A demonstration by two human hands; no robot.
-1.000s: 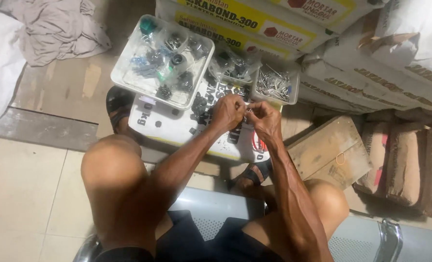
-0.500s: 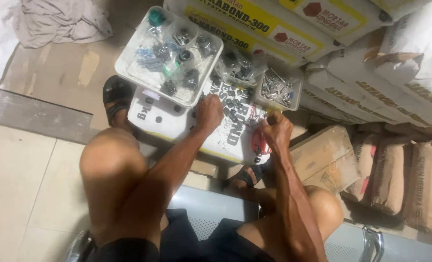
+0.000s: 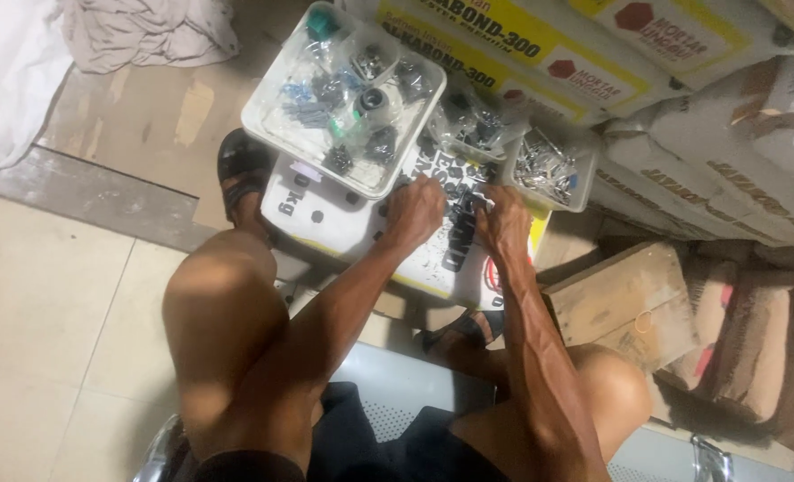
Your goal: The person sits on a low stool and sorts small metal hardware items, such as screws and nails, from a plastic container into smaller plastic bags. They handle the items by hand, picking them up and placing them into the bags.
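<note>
Two bare hands were seen lowered onto a white printed sack (image 3: 326,210) that lay flat on the floor and served as a work surface. The left hand (image 3: 415,210) was curled knuckles-up over a scatter of small dark metal fittings (image 3: 458,183) on the sack; whether its grip was pinching a piece could not be told. The right hand (image 3: 502,223) was set just beside it, its fingertips pressed together on what looked like a small pale piece, too small to be made out. Three clear plastic trays were counted beyond the hands: one large square tray (image 3: 277,129) filled with bagged fittings, one smaller tray (image 3: 468,125) of dark parts, and one small tray (image 3: 549,170) of shiny silver screws. Two dark sandals (image 3: 241,174) were worn, one near each edge of the sack. One wooden block (image 3: 629,299) lay to the right, and stacked cement bags (image 3: 682,54) were ranged behind.
</note>
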